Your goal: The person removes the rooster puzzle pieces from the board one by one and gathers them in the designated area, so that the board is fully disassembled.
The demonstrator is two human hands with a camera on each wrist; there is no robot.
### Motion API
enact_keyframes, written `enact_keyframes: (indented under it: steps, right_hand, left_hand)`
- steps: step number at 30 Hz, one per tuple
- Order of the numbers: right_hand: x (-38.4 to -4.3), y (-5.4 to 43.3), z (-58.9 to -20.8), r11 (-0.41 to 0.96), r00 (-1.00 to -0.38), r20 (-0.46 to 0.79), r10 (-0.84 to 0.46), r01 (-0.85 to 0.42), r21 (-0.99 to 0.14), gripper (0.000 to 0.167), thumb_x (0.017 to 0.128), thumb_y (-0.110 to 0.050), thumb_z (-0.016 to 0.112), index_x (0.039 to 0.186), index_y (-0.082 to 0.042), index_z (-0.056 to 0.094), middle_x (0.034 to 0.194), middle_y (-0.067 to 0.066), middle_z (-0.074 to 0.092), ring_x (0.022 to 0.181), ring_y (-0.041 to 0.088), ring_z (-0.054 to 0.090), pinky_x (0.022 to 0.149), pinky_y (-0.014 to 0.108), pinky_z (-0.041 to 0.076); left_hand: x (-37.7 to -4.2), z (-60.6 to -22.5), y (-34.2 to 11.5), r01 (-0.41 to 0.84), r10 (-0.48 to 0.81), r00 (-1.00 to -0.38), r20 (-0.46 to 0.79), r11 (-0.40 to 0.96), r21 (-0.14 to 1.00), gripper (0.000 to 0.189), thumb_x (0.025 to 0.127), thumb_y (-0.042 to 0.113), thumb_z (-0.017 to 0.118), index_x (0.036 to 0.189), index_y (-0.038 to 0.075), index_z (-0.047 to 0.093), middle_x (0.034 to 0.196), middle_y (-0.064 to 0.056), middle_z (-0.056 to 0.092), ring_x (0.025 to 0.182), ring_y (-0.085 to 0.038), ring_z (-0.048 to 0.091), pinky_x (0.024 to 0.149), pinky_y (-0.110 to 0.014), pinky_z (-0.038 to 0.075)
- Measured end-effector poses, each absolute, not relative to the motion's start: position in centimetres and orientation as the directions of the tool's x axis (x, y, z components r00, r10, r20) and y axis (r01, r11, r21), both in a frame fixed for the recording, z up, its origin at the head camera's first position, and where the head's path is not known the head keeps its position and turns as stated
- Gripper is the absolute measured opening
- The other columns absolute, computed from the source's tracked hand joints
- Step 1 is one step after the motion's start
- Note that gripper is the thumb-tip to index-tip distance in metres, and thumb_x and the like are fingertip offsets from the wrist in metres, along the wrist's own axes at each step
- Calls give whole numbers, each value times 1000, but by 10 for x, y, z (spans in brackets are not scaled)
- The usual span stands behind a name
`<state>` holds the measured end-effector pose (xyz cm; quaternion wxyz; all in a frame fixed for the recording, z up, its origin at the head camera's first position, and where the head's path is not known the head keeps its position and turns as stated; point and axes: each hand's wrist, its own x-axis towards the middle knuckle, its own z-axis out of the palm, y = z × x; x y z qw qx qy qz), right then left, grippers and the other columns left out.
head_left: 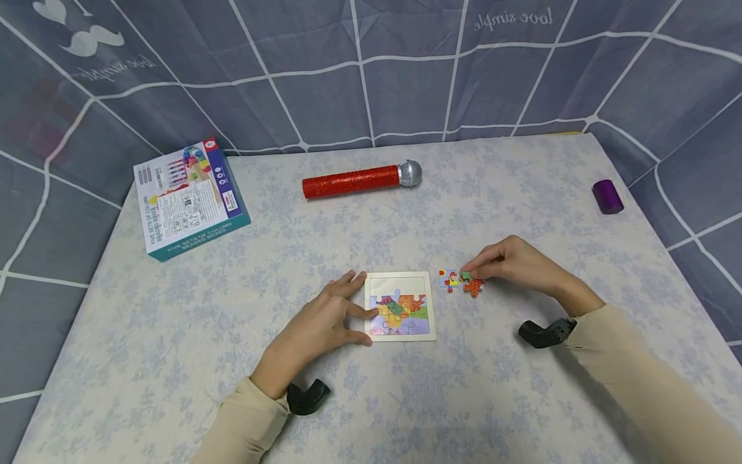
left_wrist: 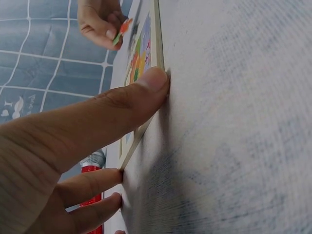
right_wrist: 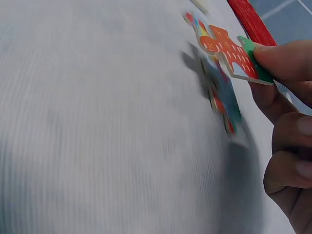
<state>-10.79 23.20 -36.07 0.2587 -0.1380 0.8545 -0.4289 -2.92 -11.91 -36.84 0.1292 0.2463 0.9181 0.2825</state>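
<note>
A square jigsaw puzzle tray [head_left: 431, 306] with a pale rim lies flat, its lower part filled with colourful pieces. My left hand [head_left: 324, 322] rests at its left side, fingers spread, the thumb on the rim [left_wrist: 157, 53] and other fingertips along the edge. To the right, my right hand [head_left: 522, 267] pinches a puzzle piece [right_wrist: 229, 51], orange-red with a green end, between thumb and forefinger. The piece is lifted over the cloth. More puzzle pieces [head_left: 448, 280] lie beside it, blurred and partly covered in the right wrist view.
Behind the tray lies a red glittery toy microphone [head_left: 353, 182]. A printed toy box [head_left: 185, 196] sits at the back left, and a purple cylinder [head_left: 607, 196] near the right edge. A patterned cloth [head_left: 371, 399] covers the table; a grey-blue checked curtain [head_left: 406, 90] hangs behind.
</note>
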Motion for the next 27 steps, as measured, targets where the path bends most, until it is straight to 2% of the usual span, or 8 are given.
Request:
enact_keyframes:
  steps: [7,13,20,27]
  right_hand:
    - [-105,258,-358,645,-854,-336,-396,1,-764,17,91,-16,69,105,-15,79,114,4,72,106,14,63,84,26,50]
    - [-103,269,-359,672,-869,-343,-357,16,-740,18,91,-18,69,106,-15,79,114,5,72,107,11,63,84,24,50]
    - [-103,270,-363,685,-885,-302,-355,-26,-728,18,89,-16,72,104,-10,79,108,8,73,97,5,62,75,21,49]
    - [-104,267,-363,737,-912,-266,-312,-56,-674,16,87,-19,76,100,-11,80,98,3,75,84,8,59,66,22,46]
  left_hand:
    - [-29,-367,-118,372,521,-847,-106,723,582,48,67,24,90,111,10,76,153,-19,37,146,-33,25,113,-53,29]
    - [-29,-367,-118,364,517,-849,-112,724,586,48,67,24,90,111,10,76,153,-19,37,146,-33,24,112,-53,30]
    - [-28,-368,-117,355,514,-850,-114,719,597,47,67,22,90,110,9,76,153,-19,36,146,-33,23,113,-54,27]
    - [-28,-369,-118,401,546,-833,-86,704,587,48,68,23,90,112,8,75,152,-22,37,145,-37,25,114,-56,24]
